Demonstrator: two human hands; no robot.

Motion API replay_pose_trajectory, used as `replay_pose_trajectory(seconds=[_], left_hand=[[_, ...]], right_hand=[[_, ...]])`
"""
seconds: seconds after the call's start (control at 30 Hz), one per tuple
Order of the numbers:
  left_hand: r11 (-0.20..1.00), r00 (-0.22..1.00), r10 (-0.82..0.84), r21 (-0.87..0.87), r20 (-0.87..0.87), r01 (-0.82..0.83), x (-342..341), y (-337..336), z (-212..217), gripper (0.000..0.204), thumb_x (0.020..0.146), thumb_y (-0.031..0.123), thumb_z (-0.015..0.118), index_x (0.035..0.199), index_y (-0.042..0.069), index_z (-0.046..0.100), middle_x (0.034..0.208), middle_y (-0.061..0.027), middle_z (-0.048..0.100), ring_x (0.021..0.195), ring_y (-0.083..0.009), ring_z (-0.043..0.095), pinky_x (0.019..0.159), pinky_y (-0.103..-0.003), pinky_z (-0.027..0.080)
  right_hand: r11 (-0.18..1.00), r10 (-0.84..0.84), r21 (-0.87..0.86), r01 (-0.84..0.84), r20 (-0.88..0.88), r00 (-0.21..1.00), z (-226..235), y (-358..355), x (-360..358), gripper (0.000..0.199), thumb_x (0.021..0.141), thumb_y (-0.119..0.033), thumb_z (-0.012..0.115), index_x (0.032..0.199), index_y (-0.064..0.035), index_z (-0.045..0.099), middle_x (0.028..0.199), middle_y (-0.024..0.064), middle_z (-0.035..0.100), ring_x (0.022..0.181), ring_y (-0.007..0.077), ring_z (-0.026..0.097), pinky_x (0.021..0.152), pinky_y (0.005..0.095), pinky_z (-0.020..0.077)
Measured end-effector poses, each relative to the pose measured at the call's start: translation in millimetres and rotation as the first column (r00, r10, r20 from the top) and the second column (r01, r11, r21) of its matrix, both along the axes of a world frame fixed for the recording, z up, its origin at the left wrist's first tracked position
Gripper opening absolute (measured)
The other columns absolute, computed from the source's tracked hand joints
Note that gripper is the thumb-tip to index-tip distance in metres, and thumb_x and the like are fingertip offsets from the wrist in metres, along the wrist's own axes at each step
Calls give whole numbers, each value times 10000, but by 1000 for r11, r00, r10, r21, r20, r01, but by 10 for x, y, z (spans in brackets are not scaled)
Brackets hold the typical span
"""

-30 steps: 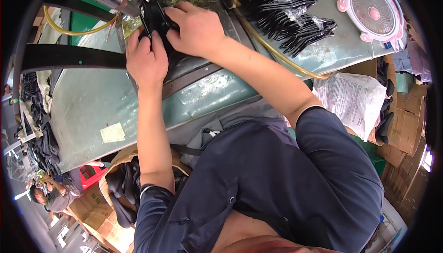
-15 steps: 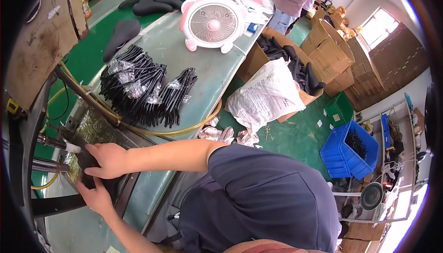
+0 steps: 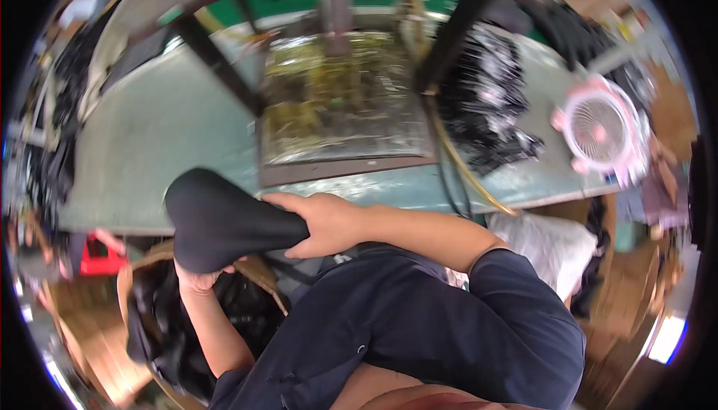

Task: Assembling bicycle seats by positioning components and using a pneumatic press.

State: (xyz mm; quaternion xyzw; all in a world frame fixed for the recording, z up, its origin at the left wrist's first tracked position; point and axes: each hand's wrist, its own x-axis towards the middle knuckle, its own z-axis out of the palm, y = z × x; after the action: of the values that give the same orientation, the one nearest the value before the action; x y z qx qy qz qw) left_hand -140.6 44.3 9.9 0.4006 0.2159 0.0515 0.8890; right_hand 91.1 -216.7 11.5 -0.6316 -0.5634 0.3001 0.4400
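A black bicycle saddle (image 3: 221, 219) is held level in front of me, over the near edge of the workbench and the box beside it. My right hand (image 3: 329, 223) grips its narrow nose, thumb on top. Under the wide rear end, my left hand (image 3: 200, 277) supports it from below; most of its fingers are hidden by the saddle. Just beyond stands a press frame (image 3: 441, 44) with a base plate (image 3: 336, 173) wrapped in clear film. Neither hand touches the press.
A large carton (image 3: 138, 260) of black saddles stands below on the left. Bundled black tubes in plastic (image 3: 486, 103) and a pink-and-white fan (image 3: 598, 130) are on the bench at right. A yellow hose (image 3: 467, 171) crosses the bench edge near a white sack (image 3: 542, 253).
My view has swung left. Both hands have moved away from the press plate toward my body and now hold the saddle near the bench's front edge.
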Motion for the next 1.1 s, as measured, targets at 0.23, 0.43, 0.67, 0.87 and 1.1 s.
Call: replay_pose_trajectory(seconds=[0.23,0.43,0.67,0.87,1.1], left_hand=[[145,218,976,740,2,-657,-2019,361,-859,288,1081,206,658,1264,-12,617,1161,-167,730,978,-271,763,822,-341,643],[402,-140,898,646,-417,649,-3025,-214,-1893,760,972,507,732,1447,-36,491,1431,-261,594,1252,-430,635,1033,-559,540],[500,-236,818,446,-524,742,-2770,-545,-2294,1144,892,581,801,1663,-38,224,1419,-206,636,1284,-370,648,1027,-571,495],[467,-253,857,470,-448,749,-2905,32,-2175,1180,813,585,879,1709,188,222,1450,-235,585,1262,-433,648,997,-582,539],[518,-110,797,579,-594,630,-2984,398,-2046,1125,762,431,974,1656,89,384,1573,-296,453,1340,-452,579,1067,-513,555]], right_hand=[[928,-289,-25,371,-675,678,113,1664,147,1005,880,-172,881,1609,150,268,1033,202,745,847,211,735,742,355,598],[946,-186,152,288,-476,860,28,1682,118,872,911,-68,822,1647,17,361,1611,187,448,1275,244,644,1049,361,563],[970,-229,7,242,-302,926,245,-44,674,250,973,7,745,1222,-11,765,1185,59,751,1011,136,716,885,283,582],[633,-764,276,723,376,525,830,-1565,1552,160,966,-120,760,1090,-28,802,1003,77,790,878,139,731,815,293,583],[331,-767,311,891,638,63,809,-2318,2811,326,952,-245,747,1236,-86,762,1094,150,765,912,320,753,833,418,586]])
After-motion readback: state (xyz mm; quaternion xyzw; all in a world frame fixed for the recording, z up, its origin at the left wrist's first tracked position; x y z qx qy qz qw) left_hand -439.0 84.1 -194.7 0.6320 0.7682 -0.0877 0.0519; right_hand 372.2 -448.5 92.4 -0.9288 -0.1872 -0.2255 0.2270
